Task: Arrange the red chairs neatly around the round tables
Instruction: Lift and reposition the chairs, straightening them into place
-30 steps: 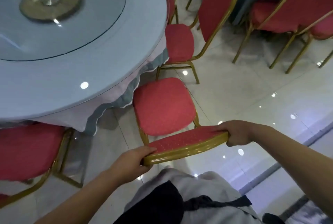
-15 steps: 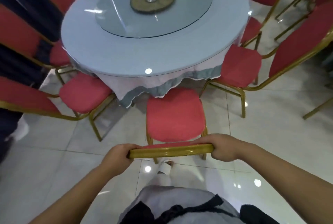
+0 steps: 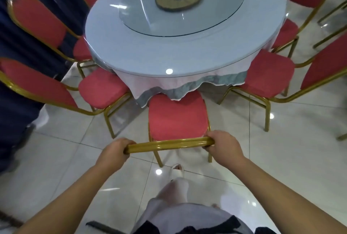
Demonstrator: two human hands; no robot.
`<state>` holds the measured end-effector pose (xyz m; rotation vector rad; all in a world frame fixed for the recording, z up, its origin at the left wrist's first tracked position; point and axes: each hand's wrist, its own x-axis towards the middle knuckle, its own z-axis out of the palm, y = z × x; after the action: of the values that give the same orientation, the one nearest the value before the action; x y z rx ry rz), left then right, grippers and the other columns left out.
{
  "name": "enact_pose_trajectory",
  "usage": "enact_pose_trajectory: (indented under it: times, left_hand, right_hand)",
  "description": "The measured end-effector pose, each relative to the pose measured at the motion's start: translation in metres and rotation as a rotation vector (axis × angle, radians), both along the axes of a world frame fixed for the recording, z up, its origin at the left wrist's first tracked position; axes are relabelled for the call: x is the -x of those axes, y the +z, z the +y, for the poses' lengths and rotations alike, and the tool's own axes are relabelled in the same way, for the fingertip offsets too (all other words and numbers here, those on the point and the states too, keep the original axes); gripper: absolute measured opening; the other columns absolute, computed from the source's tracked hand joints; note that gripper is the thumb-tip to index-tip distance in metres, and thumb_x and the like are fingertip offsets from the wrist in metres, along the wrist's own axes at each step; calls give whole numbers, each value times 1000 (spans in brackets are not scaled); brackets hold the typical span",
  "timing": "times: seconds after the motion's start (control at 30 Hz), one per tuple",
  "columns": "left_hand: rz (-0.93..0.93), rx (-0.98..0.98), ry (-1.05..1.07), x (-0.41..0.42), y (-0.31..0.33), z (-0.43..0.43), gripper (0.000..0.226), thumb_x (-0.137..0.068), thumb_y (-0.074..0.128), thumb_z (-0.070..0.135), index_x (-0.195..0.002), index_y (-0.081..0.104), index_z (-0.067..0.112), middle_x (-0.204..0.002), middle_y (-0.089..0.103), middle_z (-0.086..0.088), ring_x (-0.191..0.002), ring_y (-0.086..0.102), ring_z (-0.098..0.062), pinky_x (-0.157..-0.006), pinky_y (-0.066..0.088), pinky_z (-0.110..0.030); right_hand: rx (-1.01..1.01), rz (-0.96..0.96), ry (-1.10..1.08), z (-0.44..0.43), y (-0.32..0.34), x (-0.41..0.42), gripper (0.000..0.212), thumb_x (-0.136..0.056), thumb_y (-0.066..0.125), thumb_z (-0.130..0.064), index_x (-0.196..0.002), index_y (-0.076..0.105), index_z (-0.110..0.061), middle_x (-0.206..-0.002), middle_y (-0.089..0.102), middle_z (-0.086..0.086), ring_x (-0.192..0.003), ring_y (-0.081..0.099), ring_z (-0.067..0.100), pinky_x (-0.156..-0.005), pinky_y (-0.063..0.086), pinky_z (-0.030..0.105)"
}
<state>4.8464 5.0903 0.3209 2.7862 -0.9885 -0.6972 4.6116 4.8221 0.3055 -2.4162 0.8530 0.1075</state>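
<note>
Head camera, single view: steep downward-forward look, close above round table (image 3: 180, 53).

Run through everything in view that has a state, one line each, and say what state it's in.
round table: covered by a tablecloth, glass turntable on top.
middle chair: upright, seat front at the tablecloth hem.
left hand: grips the left end of that chair's top rail.
right hand: grips the rail's right end.
left neighbour chair: upright, seat angled towards the table.
right neighbour chair: upright, seat facing the table.
</note>
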Motion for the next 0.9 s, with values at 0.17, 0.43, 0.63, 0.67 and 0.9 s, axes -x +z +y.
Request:
enact_pose_trajectory:
  times: [0.17, 0.43, 0.63, 0.67, 0.9]
  left_hand:
    - [-54, 1, 1, -65, 0, -33, 28, -90, 60, 10, -86, 64, 38, -78, 60, 10, -71, 55, -10, -62, 41, -24]
    - [44, 19, -174, -126, -7, -56, 19, -94, 56, 18, -94, 67, 33, -82, 64, 8, -78, 61, -11, -76, 56, -36]
    - [47, 11, -203, -130, -14, -54, 21, -91, 53, 18, -95, 69, 30, -84, 66, 6, -78, 63, -17, -74, 57, -38]
    - [61, -3, -219, -131, -14, -52, 20, -90, 54, 17, -93, 69, 29, -81, 67, 6, -77, 63, -16, -74, 57, -39]
    - [133, 27, -214, -131, -11, -25, 33, -89, 63, 13, -113, 71, 34, -90, 69, 11, -86, 63, -8, -82, 56, -32]
  right_hand:
    - [-6, 150, -6, -17, 4, -63, 12, -86, 64, -31, -96, 69, -27, -92, 69, 0, -89, 64, 25, -73, 52, 34]
    - [-11, 219, -96, -39, 10, -105, 5, -86, 69, -27, -89, 69, -31, -85, 69, -3, -82, 65, 20, -70, 54, 35]
    - [15, 261, -88, -38, 12, -105, 23, -82, 68, -14, -96, 73, -32, -89, 70, -2, -86, 65, 21, -72, 51, 32]
    - [18, 294, -61, -37, 14, -104, 28, -80, 67, -13, -98, 74, -33, -89, 70, -3, -86, 65, 20, -73, 51, 32]
    - [93, 373, 127, -20, 14, -94, 35, -73, 68, -26, -105, 72, -39, -90, 72, -8, -78, 65, 12, -70, 55, 30]
